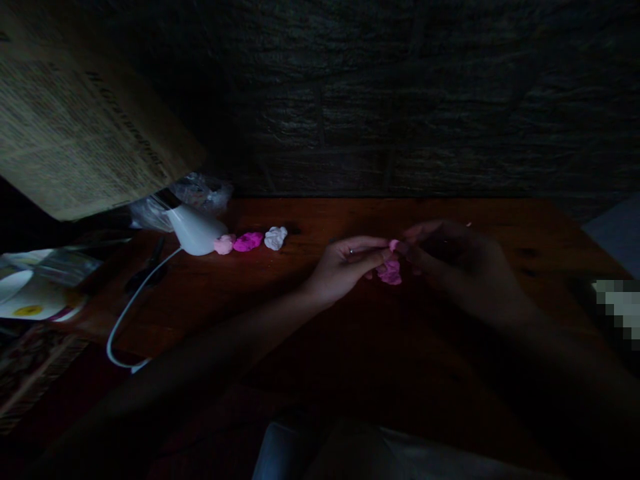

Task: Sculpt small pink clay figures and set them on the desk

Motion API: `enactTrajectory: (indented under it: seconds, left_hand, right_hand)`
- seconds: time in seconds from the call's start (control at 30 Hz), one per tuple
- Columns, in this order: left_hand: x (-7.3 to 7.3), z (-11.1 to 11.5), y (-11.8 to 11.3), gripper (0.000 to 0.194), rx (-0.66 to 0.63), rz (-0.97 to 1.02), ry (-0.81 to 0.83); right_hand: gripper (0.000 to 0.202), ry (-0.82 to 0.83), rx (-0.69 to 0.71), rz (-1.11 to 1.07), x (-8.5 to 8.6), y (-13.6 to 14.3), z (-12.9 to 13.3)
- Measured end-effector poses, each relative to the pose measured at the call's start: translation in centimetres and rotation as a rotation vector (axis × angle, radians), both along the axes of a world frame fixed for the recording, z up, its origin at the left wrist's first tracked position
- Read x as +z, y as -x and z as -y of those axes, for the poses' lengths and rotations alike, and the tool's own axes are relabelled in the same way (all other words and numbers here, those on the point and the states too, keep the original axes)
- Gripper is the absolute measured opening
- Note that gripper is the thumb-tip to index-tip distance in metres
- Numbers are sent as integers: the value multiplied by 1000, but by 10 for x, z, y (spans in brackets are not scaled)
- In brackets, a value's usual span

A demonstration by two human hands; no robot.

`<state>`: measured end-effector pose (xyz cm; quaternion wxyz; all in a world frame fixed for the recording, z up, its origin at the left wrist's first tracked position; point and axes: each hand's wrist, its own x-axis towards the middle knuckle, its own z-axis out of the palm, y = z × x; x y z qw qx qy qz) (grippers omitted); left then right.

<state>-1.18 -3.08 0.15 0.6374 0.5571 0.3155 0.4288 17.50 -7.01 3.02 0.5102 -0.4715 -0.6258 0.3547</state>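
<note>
Over the wooden table, my left hand [340, 265] and my right hand [463, 267] meet at their fingertips. Between them they pinch a small piece of pink modelling clay [395, 245]. A larger pink clay lump [390, 273] shows just below the fingertips; whether it hangs from the fingers or rests on the table I cannot tell. My left hand wears a ring, and its fingers are closed. The right fingers are curled in deep shadow. To the left, a pale pink lump [225, 244], a magenta lump [249, 241] and a white lump [275, 238] lie in a row.
A white lamp [193, 227] with a newsprint-patterned shade [95, 127] stands at the left, its white cable [116, 327] looping over the table edge. Crumpled clear plastic [210, 190] lies behind it. A white cup [35, 297] is further left. A dark textured wall [350, 100] backs the table [320, 213].
</note>
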Motion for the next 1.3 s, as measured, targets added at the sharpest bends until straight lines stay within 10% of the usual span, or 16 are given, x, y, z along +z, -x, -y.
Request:
enactTrajectory:
  seconds: [1.3]
  left_hand:
    - [1,2,1,25,15,-43,-35]
  right_hand:
    - [26,-68,-22,136,-4,-2,2]
